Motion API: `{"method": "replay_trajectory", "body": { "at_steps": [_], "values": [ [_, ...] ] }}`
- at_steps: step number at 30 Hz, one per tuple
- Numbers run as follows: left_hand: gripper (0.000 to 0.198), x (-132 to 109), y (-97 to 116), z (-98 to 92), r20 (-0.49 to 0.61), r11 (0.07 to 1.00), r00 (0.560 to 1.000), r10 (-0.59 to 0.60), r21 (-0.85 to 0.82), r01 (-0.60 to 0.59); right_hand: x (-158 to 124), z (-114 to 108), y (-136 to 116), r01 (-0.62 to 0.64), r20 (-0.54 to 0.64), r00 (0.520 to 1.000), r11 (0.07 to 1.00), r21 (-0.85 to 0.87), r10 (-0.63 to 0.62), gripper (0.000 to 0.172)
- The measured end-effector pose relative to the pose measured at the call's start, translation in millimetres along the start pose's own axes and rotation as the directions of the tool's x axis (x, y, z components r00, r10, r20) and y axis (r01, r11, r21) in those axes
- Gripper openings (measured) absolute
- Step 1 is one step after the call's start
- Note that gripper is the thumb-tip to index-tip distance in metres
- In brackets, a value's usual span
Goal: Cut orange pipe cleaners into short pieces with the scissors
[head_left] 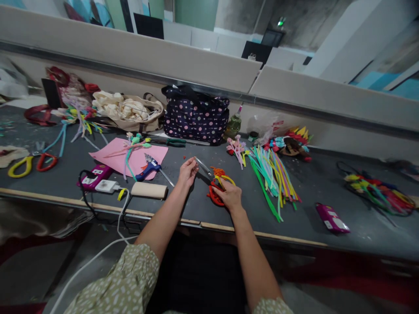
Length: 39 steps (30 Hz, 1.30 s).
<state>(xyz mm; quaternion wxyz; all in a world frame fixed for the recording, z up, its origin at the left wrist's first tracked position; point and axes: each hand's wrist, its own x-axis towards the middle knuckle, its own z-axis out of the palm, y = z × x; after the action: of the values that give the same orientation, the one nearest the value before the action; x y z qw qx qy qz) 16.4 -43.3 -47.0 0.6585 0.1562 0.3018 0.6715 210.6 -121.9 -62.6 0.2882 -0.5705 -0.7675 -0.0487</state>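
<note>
My right hand (230, 195) is wrapped round the handles of a pair of scissors (205, 169) with one yellow and one red loop. The blades point up and left, and their tips reach my left hand (189, 171). The fingers of my left hand are pinched together beside the tips; whatever they hold is too small to make out. Just beyond the scissors handles lies a small heap of fuzzy orange pieces (219, 172), partly hidden by the right hand. A tiny orange bit (184, 157) rests on the dark table (203, 211) past my left hand.
Left of my hands are a glue gun (149, 169), pink paper (113, 151), a beige roll (149, 190), a purple box (98, 176) and other scissors (20, 167). To the right lie coloured pipe cleaners (273, 174) and another purple box (331, 217). A dotted bag (195, 114) stands behind.
</note>
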Motion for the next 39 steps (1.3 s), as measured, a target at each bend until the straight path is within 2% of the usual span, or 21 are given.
{"method": "replay_trajectory", "body": {
  "at_steps": [12,27,35,39],
  "values": [
    [0.015,0.9,1.2,-1.5,-0.026,1.000,1.000,0.010,-0.003,-0.010,1.9,0.4,-2.1,0.019,0.027,0.999,1.000,0.006,-0.019,0.048],
    [0.018,0.4,0.3,-0.8,-0.047,1.000,0.999,-0.007,-0.008,0.006,3.2,-0.9,-4.8,-0.022,0.019,1.000,0.998,-0.056,0.023,0.048],
    [0.016,-0.6,0.8,-1.0,-0.035,1.000,0.999,-0.006,-0.009,0.006,3.2,-2.2,-5.9,0.015,0.052,0.999,0.999,-0.048,-0.013,0.049],
    [0.018,-1.1,2.8,-0.3,-0.061,1.000,0.998,0.010,-0.017,-0.011,4.1,-1.2,-3.4,-0.029,0.020,0.999,0.997,-0.075,0.031,0.050]
  ]
}}
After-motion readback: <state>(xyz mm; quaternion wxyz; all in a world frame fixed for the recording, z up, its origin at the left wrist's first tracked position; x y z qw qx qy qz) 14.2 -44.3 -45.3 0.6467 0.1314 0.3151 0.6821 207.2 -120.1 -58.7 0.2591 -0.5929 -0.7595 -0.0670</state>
